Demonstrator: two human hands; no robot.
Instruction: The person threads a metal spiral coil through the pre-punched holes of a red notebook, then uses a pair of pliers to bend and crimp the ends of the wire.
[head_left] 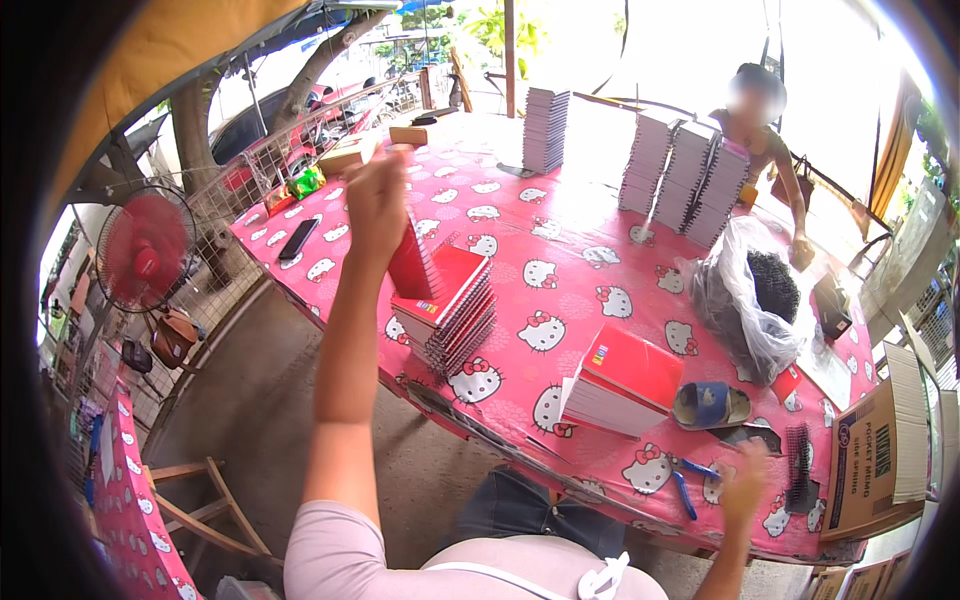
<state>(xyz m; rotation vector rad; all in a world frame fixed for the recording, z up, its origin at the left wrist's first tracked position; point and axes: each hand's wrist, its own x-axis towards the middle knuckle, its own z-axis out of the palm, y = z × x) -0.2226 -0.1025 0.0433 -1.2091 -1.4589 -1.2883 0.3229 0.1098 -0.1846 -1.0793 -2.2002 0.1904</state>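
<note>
My left hand [376, 205] is raised over the left part of the table, closed on a red spiral notebook [410, 262]. That notebook hangs tilted, just over a stack of red spiral notebooks [455, 315]. Close to the table's near right edge is my right hand [742, 482], smeared by motion, so its fingers cannot be read. Beside it lie blue-handled pliers [685, 492] and a bundle of black wire coils [799, 465]. A pile of red-covered pads [625, 375], with no coils visible, sits between my hands, next to a blue slipper-like object [712, 405].
A clear plastic bag [735, 290] of black coils lies at the right, near a cardboard box [880, 450]. Tall notebook stacks [680, 175] stand at the back, where another person [755, 120] sits. A phone [299, 239] lies far left; a fan [147, 250] stands beyond.
</note>
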